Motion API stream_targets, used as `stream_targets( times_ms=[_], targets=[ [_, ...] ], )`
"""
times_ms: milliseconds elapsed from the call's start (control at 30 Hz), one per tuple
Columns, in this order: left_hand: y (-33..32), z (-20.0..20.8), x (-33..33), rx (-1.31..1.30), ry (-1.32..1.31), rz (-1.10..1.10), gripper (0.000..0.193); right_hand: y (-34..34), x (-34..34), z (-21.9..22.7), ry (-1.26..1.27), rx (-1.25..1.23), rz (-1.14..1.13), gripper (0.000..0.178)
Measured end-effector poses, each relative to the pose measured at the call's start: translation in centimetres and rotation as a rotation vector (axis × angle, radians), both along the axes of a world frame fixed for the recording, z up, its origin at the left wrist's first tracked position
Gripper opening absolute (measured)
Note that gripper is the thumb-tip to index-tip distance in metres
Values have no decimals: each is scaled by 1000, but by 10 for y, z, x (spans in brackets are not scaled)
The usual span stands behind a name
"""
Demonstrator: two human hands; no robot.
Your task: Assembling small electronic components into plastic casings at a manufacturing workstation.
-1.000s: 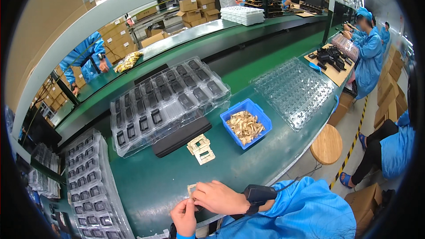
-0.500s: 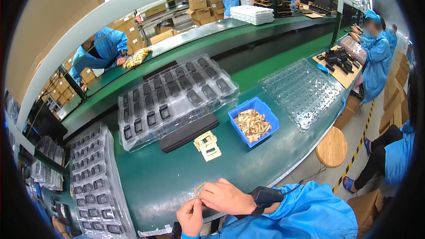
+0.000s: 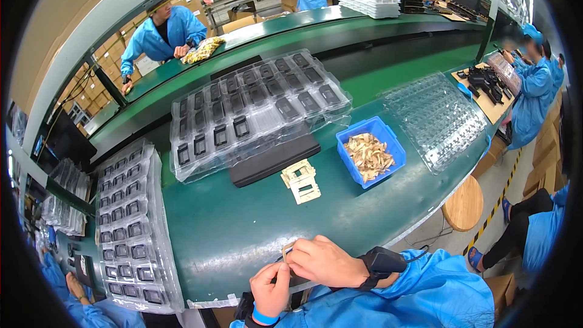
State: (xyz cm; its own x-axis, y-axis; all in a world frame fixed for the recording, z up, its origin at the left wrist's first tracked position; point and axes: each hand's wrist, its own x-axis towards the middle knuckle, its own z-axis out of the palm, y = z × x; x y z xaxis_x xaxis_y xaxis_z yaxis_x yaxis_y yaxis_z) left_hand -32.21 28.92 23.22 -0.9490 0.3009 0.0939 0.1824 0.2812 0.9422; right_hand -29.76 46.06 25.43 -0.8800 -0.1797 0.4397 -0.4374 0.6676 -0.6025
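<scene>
Close to the table's near edge, my left hand [image 3: 270, 290] and my right hand [image 3: 327, 262] meet, fingertips pinched together. Between them is a small thin tan piece [image 3: 287, 248], mostly covered by my fingers, so its full shape is hidden. Just beyond my hands lie several flat cream-coloured frames [image 3: 308, 193], overlapping on the green table. To their right stands a blue bin [image 3: 390, 176] holding a heap of tan strips [image 3: 368, 157].
Clear plastic trays with black frames stand beyond [image 3: 261, 100] and at left [image 3: 129, 225]. A dark flat block [image 3: 276, 161] lies before the far stack. Farther right are an empty clear tray [image 3: 434, 121] and a board with black parts [image 3: 486, 88]. Co-workers sit around.
The whole view has shifted, so the table things appear farther right and higher. My hands stay together on the tan piece. The person across the line has straightened up somewhat.
</scene>
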Motion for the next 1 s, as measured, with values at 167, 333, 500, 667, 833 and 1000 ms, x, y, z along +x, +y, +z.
stream_targets(
  times_ms=[167,333,500,667,833,1000],
  targets=[
    [-1,3,-1,11,-17,-29,11,2,-3,4,-19,74,28,12],
    [-3,2,1,22,-67,-37,10,4,-2,7,-67,183,81,12],
    [-3,3,3,-17,-120,-18,9,1,-1,6,-66,158,74,11],
    [-3,2,4,-2,-82,-6,9,-1,2,6,-16,213,60,10],
    [-3,-4,8,7,-72,-6,9,0,4,7,82,288,57,11],
    [-1,-2,9,7,-86,11,9,2,6,3,88,221,64,10]
  ],
)
